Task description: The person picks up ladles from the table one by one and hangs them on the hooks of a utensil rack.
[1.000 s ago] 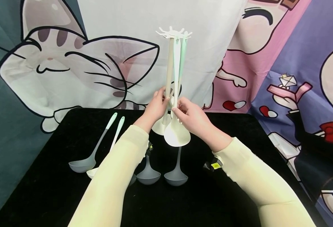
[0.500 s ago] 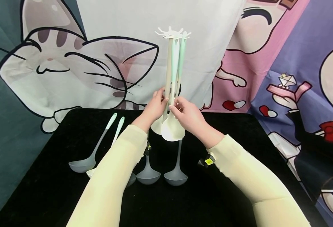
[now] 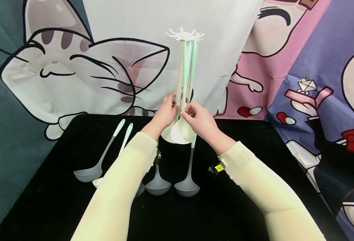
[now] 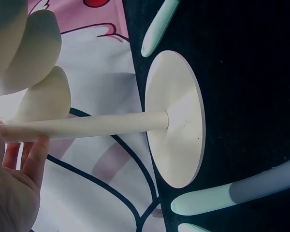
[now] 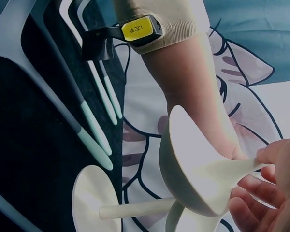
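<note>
A cream utensil stand with a round base (image 4: 176,121), an upright pole (image 3: 180,67) and a hooked top (image 3: 183,34) stands at the back of the table. Around its pole my left hand (image 3: 164,114) curls its fingers, at about mid-height. My right hand (image 3: 203,121) pinches a cream ladle (image 3: 183,132) with thumb and fingers just above its bowl; the mint handle points up to the hooks. Whether its tip is on a hook is too small to tell. Other cream ladles (image 4: 36,53) hang behind it, partly hidden by the hands and the front bowl.
On the black table (image 3: 225,214) lie grey ladles with mint handle ends: one at left (image 3: 89,173), one mid-front (image 3: 157,184), one to its right (image 3: 187,186). A white-handled ladle (image 3: 124,139) and another grey bowl are partly under the left sleeve. Cartoon curtains hang behind.
The ladle in my right hand has risen and shifted a little left, bringing its bowl nearer the pole. My right hand moved left with it. The left hand stays on the pole.
</note>
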A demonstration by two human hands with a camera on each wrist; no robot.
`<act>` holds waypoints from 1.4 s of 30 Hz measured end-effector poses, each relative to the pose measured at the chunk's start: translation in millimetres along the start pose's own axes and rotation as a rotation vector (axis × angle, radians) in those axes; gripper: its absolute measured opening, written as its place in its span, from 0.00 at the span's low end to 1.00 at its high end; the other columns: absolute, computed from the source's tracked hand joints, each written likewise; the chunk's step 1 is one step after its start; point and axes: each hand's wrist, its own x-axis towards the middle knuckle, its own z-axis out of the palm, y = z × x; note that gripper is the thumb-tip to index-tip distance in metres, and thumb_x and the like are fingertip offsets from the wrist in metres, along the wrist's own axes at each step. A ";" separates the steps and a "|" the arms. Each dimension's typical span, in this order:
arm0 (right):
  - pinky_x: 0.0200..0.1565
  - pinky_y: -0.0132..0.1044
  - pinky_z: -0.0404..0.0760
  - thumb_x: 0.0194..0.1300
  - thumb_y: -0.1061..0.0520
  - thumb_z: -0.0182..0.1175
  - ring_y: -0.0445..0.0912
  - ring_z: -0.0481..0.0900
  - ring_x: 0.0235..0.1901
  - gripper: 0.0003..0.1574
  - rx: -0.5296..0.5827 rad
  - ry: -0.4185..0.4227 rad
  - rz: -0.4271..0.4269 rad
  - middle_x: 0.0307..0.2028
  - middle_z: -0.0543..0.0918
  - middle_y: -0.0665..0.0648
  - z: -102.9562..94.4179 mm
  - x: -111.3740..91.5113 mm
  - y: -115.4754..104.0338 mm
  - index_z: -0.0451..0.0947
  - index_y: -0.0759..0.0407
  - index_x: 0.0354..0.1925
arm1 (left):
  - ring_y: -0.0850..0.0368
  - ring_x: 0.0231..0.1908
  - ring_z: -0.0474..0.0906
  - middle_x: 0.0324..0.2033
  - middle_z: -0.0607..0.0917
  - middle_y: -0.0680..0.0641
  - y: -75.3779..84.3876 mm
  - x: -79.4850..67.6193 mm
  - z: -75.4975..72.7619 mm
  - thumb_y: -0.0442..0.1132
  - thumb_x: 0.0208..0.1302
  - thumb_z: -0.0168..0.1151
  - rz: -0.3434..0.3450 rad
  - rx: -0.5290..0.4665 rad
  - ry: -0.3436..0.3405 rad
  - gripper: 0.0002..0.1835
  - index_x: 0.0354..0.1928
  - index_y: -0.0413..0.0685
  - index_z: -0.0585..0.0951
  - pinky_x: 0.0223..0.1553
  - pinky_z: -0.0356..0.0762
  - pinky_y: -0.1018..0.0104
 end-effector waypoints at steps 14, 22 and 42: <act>0.38 0.42 0.76 0.71 0.49 0.61 0.46 0.78 0.36 0.10 0.008 0.014 0.014 0.36 0.82 0.52 3.2 -2.7 16.7 0.74 0.53 0.41 | 0.50 0.52 0.75 0.54 0.71 0.45 1.0 2.1 1.0 0.46 0.78 0.47 0.016 -0.008 -0.007 0.29 0.76 0.58 0.54 0.57 0.72 0.52; 0.38 0.40 0.75 0.70 0.49 0.60 0.46 0.78 0.34 0.10 0.011 0.048 0.021 0.35 0.81 0.52 2.2 -18.9 32.9 0.76 0.54 0.41 | 0.51 0.52 0.75 0.55 0.70 0.45 3.2 2.9 1.7 0.47 0.78 0.47 0.003 -0.015 -0.021 0.29 0.76 0.59 0.54 0.57 0.72 0.52; 0.49 0.48 0.78 0.69 0.43 0.60 0.49 0.79 0.47 0.21 -0.245 -0.114 0.035 0.46 0.81 0.53 -11.0 -93.9 85.7 0.76 0.53 0.53 | 0.53 0.56 0.74 0.55 0.69 0.46 -2.0 1.6 1.0 0.46 0.78 0.46 -0.002 -0.088 -0.024 0.30 0.77 0.58 0.53 0.58 0.72 0.54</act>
